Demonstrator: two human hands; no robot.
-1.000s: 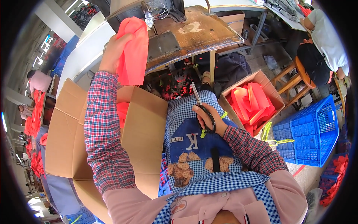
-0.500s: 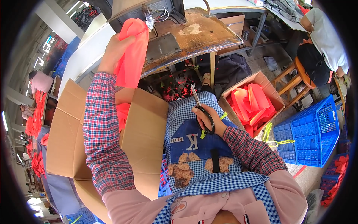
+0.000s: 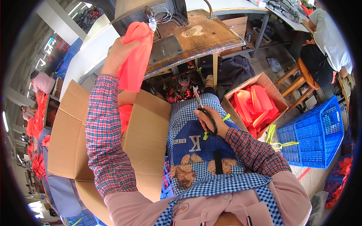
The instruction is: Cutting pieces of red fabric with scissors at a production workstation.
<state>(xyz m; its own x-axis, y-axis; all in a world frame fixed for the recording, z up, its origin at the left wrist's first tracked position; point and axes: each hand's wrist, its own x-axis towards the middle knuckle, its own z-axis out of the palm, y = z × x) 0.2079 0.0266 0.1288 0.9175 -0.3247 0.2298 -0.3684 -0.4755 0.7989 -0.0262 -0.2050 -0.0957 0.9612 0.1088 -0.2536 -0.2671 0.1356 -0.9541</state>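
My left hand (image 3: 118, 56) is closed on a folded strip of coral-red fabric (image 3: 136, 60), raised beside the machine at the worn wooden table's near left corner. The strip hangs down over the edge of an open cardboard box (image 3: 147, 139); more red fabric (image 3: 125, 115) shows inside that box. Over my lap, my right hand (image 3: 209, 119) grips black-handled scissors (image 3: 207, 116), the blades pointing up and away from me. A blue checked apron (image 3: 196, 141) lies beneath them.
The wooden table (image 3: 203, 32) carries a machine with loose wires (image 3: 162, 15). To the right stand a second box (image 3: 277, 90) of red strips, a blue crate (image 3: 311, 132) and a wooden stool (image 3: 301, 77), beside a person in a white shirt (image 3: 332, 37). Others work far left.
My left hand and the red fabric strip have moved slightly down and to the right. The right hand with the scissors has stayed in place.
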